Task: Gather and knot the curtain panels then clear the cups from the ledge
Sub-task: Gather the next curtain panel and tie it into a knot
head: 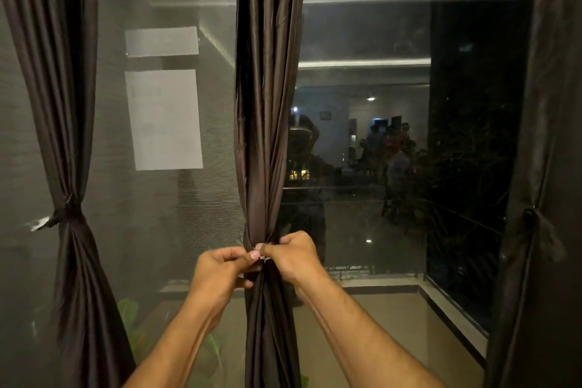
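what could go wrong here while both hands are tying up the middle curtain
1. The left hand and right hand pinch only the small tie ends at the middle curtain; a slip may let the bunched folds spread again.
2. The fabric looks slick, so a loose knot might slide down, unlike the tied left curtain.

Both arms reach far forward. The left hand (222, 271) and right hand (293, 257) meet in the middle, fingers curled tight, pinching.
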Demonstrator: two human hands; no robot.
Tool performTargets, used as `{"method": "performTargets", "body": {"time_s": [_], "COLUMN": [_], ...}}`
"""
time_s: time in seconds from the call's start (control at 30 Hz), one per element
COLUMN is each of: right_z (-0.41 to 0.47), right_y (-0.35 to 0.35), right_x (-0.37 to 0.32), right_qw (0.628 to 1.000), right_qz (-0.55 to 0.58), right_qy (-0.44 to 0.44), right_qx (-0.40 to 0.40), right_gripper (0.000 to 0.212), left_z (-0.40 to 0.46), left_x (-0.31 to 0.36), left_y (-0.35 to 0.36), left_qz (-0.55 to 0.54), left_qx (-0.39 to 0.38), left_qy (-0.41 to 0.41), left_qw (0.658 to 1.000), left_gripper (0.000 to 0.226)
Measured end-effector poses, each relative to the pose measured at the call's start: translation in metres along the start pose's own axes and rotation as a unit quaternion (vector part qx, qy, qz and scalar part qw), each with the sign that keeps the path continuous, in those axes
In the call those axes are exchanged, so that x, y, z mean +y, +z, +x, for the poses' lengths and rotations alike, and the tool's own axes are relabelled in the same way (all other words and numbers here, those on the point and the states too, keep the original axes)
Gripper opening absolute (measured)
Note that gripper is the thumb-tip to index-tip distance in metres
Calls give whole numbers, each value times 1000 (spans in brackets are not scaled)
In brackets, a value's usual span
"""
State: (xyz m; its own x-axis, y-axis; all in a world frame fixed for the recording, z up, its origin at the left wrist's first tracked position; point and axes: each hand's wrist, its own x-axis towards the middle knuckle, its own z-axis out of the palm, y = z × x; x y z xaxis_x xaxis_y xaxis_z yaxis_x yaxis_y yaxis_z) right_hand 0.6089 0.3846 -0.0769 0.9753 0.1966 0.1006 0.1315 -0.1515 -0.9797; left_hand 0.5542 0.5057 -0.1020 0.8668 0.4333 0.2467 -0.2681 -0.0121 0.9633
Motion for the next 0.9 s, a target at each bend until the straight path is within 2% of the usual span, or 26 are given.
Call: {"method": "performTargets", "body": {"time_s": [0.1,0.2,0.27,0.37,0.5,0.7,0.83,0.9], "right_z": [-6,-16,-22,-23,-16,-10,-8,-10], "right_y": [-10,-24,-36,-54,-80,-75,-70,-74], "right_x": [2,-7,-13,-9,-2,1,8,5], "right_qw": [992,952,931,947,973,980,981,976], "right_qz": [-122,-291,-339,-268,-138,-89,-103,-112], "right_qy": [-19,-90,-132,-175,-182,-168,-163,-181], "right_qx": [-21,3,-1,-4,18,57,-14,-40], "right_gripper": [32,32,31,28,35,45,46,45], "left_z": [-6,-16,-22,-29,-36,-36,-33,-32], "left_x": [2,10,17,26,38,45,38,35], "left_y": [5,11,13,6,-8,-8,-4,12], "left_qz": [41,75,94,116,150,177,213,206], "left_qx": [-7,-34,-39,-15,21,42,92,129], "left_qy": [17,17,17,32,43,49,90,131], "left_qw": [999,996,995,993,988,982,968,961], "left_gripper": [21,20,19,17,9,11,17,35]}}
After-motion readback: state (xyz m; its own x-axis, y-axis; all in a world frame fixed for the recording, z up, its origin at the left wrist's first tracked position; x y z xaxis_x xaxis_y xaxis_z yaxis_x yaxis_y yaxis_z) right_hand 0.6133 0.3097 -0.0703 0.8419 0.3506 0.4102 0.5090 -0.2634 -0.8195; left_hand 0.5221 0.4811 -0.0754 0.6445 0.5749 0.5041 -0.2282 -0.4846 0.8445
